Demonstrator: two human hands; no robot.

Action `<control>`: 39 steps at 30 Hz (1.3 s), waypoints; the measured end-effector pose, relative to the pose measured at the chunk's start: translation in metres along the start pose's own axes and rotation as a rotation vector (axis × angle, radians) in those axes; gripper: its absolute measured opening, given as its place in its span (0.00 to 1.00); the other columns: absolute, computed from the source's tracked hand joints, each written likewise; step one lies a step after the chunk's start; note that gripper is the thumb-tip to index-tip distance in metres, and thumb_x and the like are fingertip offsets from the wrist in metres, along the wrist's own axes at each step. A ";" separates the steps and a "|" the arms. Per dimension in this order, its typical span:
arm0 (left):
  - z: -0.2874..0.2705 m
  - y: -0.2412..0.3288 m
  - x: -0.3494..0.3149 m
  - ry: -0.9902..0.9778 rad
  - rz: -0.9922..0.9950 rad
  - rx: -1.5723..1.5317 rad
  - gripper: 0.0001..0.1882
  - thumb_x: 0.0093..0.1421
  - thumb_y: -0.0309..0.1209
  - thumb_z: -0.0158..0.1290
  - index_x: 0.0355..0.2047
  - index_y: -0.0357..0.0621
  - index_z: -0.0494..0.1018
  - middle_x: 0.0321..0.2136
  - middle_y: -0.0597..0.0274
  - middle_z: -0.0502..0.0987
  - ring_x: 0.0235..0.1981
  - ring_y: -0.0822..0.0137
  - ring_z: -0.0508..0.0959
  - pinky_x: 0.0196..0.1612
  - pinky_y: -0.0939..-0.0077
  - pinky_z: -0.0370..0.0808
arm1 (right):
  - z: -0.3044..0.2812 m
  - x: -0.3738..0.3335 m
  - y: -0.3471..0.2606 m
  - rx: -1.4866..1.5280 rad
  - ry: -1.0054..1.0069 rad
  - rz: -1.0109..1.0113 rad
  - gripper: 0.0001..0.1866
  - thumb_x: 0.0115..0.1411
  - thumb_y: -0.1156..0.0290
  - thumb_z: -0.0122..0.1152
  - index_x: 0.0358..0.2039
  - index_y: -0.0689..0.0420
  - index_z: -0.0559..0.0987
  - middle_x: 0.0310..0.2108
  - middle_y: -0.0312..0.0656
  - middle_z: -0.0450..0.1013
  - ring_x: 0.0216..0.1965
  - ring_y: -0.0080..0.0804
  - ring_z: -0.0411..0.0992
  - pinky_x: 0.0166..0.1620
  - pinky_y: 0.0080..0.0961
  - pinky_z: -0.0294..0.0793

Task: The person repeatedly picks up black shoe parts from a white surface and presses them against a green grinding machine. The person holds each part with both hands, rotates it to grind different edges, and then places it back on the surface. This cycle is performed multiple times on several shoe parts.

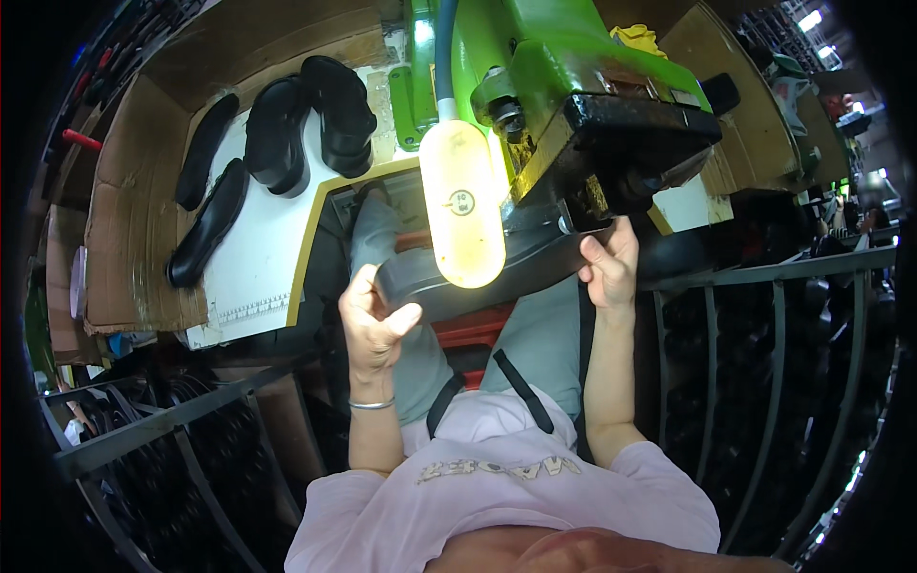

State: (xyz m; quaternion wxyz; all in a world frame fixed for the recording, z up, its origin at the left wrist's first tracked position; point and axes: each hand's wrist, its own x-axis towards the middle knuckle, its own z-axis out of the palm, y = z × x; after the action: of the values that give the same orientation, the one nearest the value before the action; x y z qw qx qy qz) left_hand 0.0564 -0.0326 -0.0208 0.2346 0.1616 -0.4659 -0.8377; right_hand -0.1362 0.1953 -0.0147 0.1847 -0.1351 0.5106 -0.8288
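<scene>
A long black shoe sole (537, 273) stretches between my two hands above my lap. My left hand (373, 323) grips its left end, with the thumb pointing right. At the other end, my right hand (608, 264) pinches the sole's edge just below the black head (638, 134) of a green machine (564, 43). The sole's far right edge meets a small metal part under that head; the exact contact is hidden. A bright oval lamp (463, 205) hangs over the sole and covers part of its middle.
Several black soles (277, 134) lie on the white table (250, 263) at left, walled by a cardboard box (143, 215). More cardboard (745, 105) stands right of the machine, near a yellow cloth (638, 38). Metal rails (177, 430) flank me on both sides.
</scene>
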 end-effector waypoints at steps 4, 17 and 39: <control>-0.020 -0.003 -0.003 0.038 0.096 0.001 0.20 0.43 0.28 0.68 0.31 0.43 0.67 0.28 0.68 0.73 0.27 0.79 0.71 0.34 0.86 0.71 | 0.021 -0.003 0.007 -0.006 0.007 0.037 0.21 0.51 0.81 0.67 0.43 0.60 0.67 0.35 0.39 0.73 0.25 0.15 0.69 0.17 0.08 0.59; 0.029 -0.003 0.003 0.060 0.248 0.342 0.22 0.42 0.23 0.69 0.36 0.38 0.71 0.30 0.63 0.77 0.30 0.75 0.77 0.34 0.81 0.74 | -0.016 0.011 0.006 -0.019 -0.001 -0.053 0.25 0.53 0.77 0.68 0.48 0.61 0.66 0.36 0.41 0.73 0.25 0.17 0.69 0.18 0.09 0.62; 0.031 -0.009 0.007 -0.142 0.452 1.210 0.28 0.42 0.49 0.68 0.35 0.40 0.75 0.31 0.55 0.78 0.36 0.52 0.77 0.48 0.58 0.69 | 0.031 -0.017 0.037 -0.200 -0.200 -0.119 0.19 0.53 0.79 0.69 0.43 0.62 0.70 0.38 0.38 0.74 0.40 0.22 0.71 0.46 0.20 0.70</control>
State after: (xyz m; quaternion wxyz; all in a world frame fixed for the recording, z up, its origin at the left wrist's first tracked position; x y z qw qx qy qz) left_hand 0.0332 -0.0105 -0.0131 0.2412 0.1074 -0.8923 -0.3661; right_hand -0.1020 0.1633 -0.0350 0.1705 -0.2646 0.5609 -0.7657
